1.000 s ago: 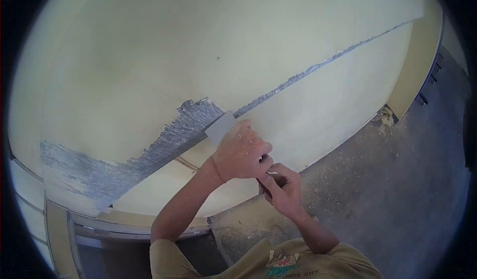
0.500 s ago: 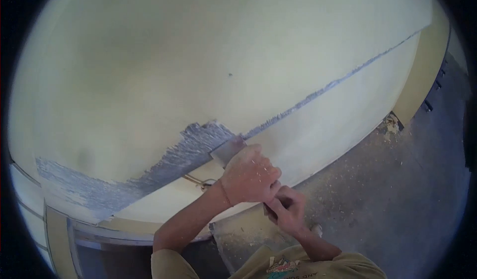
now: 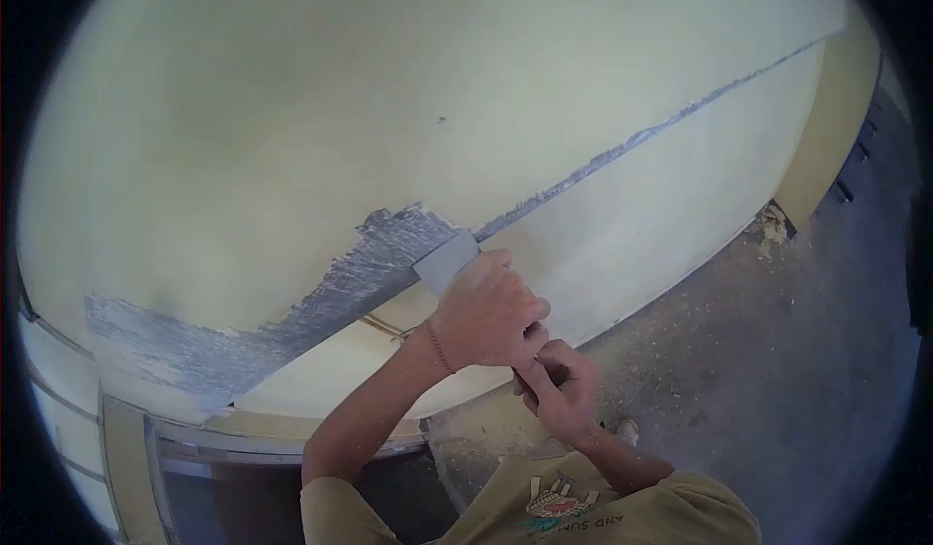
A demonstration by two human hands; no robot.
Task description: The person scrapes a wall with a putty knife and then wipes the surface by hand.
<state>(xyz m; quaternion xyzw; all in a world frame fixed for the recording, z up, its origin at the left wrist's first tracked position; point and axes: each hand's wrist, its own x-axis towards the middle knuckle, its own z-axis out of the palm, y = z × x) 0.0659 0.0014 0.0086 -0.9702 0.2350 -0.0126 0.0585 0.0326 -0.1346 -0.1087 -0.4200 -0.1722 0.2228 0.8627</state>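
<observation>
A flat metal scraper (image 3: 447,261) lies with its blade against the wall panel (image 3: 292,127), at the right end of a wide, rough grey scraped band (image 3: 379,263). My left hand (image 3: 491,312), with a thin bracelet at the wrist, is closed round the tool just behind the blade. Below and to its right, my right hand (image 3: 566,394) grips the dark rear end of the same tool, touching my left hand. Most of the handle is hidden by my fingers. From the blade a narrow scraped line (image 3: 641,139) runs up to the right.
Grey floor (image 3: 739,380) with pale flakes extends along the wall's lower edge. A tan upright strip (image 3: 831,127) stands at the right, near crumbled debris (image 3: 773,226). Thin wires (image 3: 381,325) emerge beside my left forearm. A framed opening (image 3: 292,487) is at lower left.
The view has shifted, so the wall marks and both hands sit higher in the frame. More of the blade's face shows now. Both hands keep their hold on the scraper.
</observation>
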